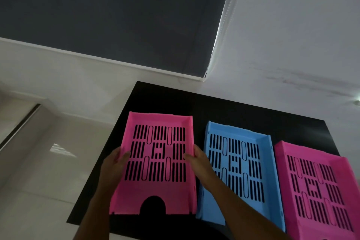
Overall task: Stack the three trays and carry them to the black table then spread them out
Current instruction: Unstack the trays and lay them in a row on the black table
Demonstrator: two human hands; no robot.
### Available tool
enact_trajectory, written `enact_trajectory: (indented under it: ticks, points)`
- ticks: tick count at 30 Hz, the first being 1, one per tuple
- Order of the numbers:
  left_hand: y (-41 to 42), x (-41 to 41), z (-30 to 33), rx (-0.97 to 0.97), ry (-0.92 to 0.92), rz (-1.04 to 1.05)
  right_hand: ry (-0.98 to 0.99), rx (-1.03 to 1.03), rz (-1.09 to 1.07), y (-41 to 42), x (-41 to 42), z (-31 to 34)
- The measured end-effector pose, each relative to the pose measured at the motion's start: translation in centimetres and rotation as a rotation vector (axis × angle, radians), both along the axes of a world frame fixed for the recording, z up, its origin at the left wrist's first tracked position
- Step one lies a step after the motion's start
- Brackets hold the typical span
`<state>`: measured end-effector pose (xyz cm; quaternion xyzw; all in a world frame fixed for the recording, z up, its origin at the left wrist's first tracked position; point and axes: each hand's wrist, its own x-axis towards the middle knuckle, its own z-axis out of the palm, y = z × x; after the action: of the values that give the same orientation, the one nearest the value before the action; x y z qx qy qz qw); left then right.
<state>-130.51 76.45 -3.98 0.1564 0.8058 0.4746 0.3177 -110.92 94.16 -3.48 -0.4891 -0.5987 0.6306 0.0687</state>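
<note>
Three slotted plastic trays lie side by side on the black table (243, 111). The left pink tray (155, 193) is held at both long sides: my left hand (115, 163) grips its left wall, and my right hand (198, 160) grips its right wall with the thumb inside. A blue tray (237, 163) sits in the middle, partly crossed by my right forearm. Another pink tray (319, 187) lies at the right, running off the frame's lower right corner. Whether the held tray rests on the table or hovers just above it cannot be told.
A white wall (292, 25) rises behind the table. A dark roller blind (116, 15) with a bead chain (220, 25) hangs at the upper left. Pale glossy floor tiles (48, 171) stretch left of the table's edge.
</note>
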Motion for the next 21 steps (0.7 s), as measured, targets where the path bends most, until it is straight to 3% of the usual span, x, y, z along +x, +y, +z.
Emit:
enact_trajectory:
  ticks: [6, 12, 16, 21]
  points:
    - [-0.1, -0.3, -1.5, -0.075, 0.025, -0.014, -0.039, 0.007, 0.037, -0.1, 0.2, -0.1]
    - [2.5, 2.2, 0.7, -0.112, 0.250, 0.075, -0.053, 0.197, -0.013, 0.9, 2.5, 1.8]
    - [5.6, 6.8, 1.3, -0.108, 0.199, -0.118, -0.077, 0.357, -0.206, 3.0, 8.2, 2.9]
    - [9.0, 13.4, 1.2, -0.126, 0.025, -0.406, -0.243, 0.499, -0.514, 4.3, 17.0, 3.2]
